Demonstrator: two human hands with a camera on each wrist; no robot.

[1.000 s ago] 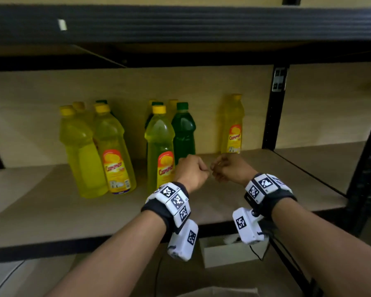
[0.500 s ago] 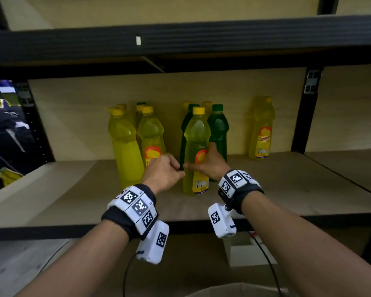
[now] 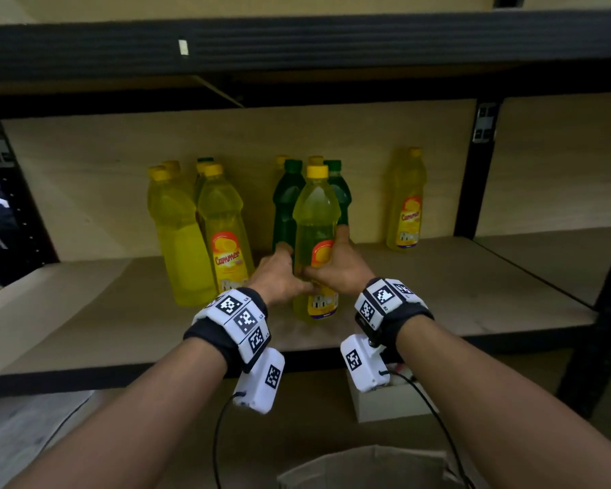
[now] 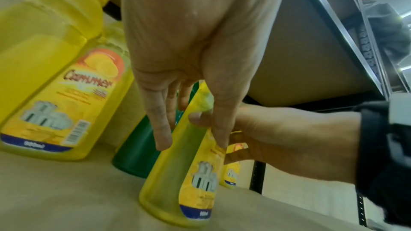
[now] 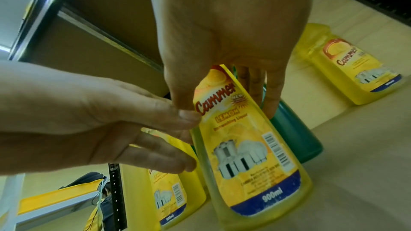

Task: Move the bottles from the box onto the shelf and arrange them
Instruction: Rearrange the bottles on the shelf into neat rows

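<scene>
1. Both hands met on 1 yellow bottle (image 3: 316, 220) that stood upright near the front of the shelf (image 3: 473, 298), its label facing the person.
2. The left hand (image 3: 279, 273) gripped the bottle's left side, thumb on the front and fingers (image 4: 162, 129) reaching behind it.
3. The right hand (image 3: 336, 266) gripped the right side at label height, thumb across the label and fingers round the back.
4. Just behind that bottle stood 2 green bottles (image 3: 285, 202), with more yellow caps showing behind them.
5. To the left, a group of yellow bottles (image 3: 223, 227) stood close together; at least 4 caps showed there, 1 of them green.
6. A single yellow bottle (image 3: 405, 202) stood apart on the right, against the back panel.
7. The open top of a cardboard box (image 3: 364, 465) showed at the bottom edge of the head view, below the shelf; what it held could not be seen.
8. Each wrist wore a black band with white marker blocks (image 3: 242, 317).
</scene>
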